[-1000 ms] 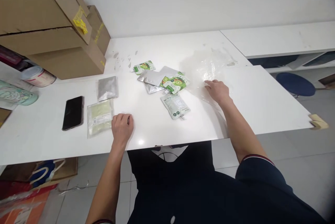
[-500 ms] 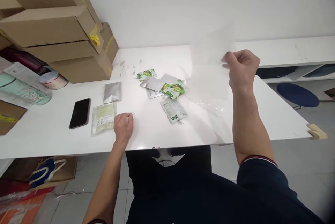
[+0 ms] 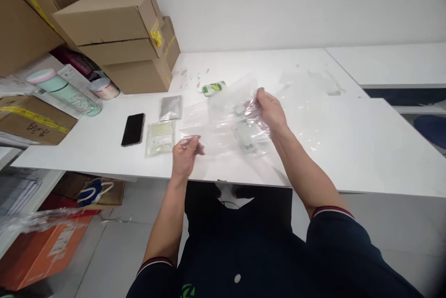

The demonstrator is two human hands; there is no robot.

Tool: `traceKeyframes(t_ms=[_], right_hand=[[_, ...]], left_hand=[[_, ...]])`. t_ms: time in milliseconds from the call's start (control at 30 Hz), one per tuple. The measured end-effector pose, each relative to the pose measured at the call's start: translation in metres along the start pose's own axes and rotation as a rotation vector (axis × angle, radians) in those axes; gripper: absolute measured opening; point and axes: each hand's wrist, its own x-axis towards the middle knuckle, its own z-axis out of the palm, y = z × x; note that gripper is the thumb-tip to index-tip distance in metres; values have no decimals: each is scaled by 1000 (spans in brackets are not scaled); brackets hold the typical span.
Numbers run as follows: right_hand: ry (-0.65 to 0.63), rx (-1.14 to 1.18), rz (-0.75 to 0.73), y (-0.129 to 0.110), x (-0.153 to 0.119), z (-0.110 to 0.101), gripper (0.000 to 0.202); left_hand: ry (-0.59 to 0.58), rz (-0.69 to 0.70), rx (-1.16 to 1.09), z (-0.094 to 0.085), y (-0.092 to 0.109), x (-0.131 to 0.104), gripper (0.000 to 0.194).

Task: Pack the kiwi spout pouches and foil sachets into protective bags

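Note:
A clear plastic bag (image 3: 223, 138) is stretched between my two hands above the white table. My left hand (image 3: 184, 155) pinches its near left side, close to the table's front edge. On the far right side, my right hand (image 3: 272, 111) grips the same bag with closed fingers. Through the film a pale printed pouch (image 3: 248, 136) shows blurred; the other pouches there are mostly hidden. Beyond the bag lies a small green printed pouch (image 3: 213, 88). Left of my left hand are a pale green packet (image 3: 160, 138) in clear wrapping and a silver packet (image 3: 171, 107).
A black phone (image 3: 133, 129) lies farther left. Cardboard boxes (image 3: 114, 33) are stacked at the back left, with a mint green bottle (image 3: 69, 91) and a tin (image 3: 105, 88) beside them. More clear plastic (image 3: 306, 124) lies on the table to the right.
My right hand has come left and down with the clear bag. My left hand has lifted off the table and taken hold of the bag. The view has shifted left.

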Motion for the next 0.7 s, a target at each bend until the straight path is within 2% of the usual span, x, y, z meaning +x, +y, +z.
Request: traceKeyframes(t_ms=[67,133,200,233,333,367,433,500,600,700], right_hand=[[-10,-79,6,23,11,8,49],[2,-213,-12,40,21,6,47],[-21,-397,-40,47,21,-4,45],[-60,-512,-56,47,17,-11,44],[-307,-905,-76,42,-15,-32,36],[-410,-1021,-67,42,-29,-38,39],[-581,-1198,-43,47,-55,-48,61],[-651,-1319,-39,60,-74,-55,64],[-591,-1458,-96,79,-86,-62,52],[-536,-1510,-105,79,-87,-66,48]], left_hand=[[142,0,200,-23,-7,-6,33],[194,-73,428,-44,-14,-12,25],[207,-158,578,-56,-19,-18,28],[217,-183,611,-59,-21,-21,37],[223,-183,637,-57,-22,-28,73],[201,-172,643,-55,-22,-29,81],[109,-146,704,-49,-21,-33,86],[16,-89,874,-44,-19,-36,75],[7,105,1235,-38,-17,-37,43],[-52,308,1396,-32,-18,-27,19]])
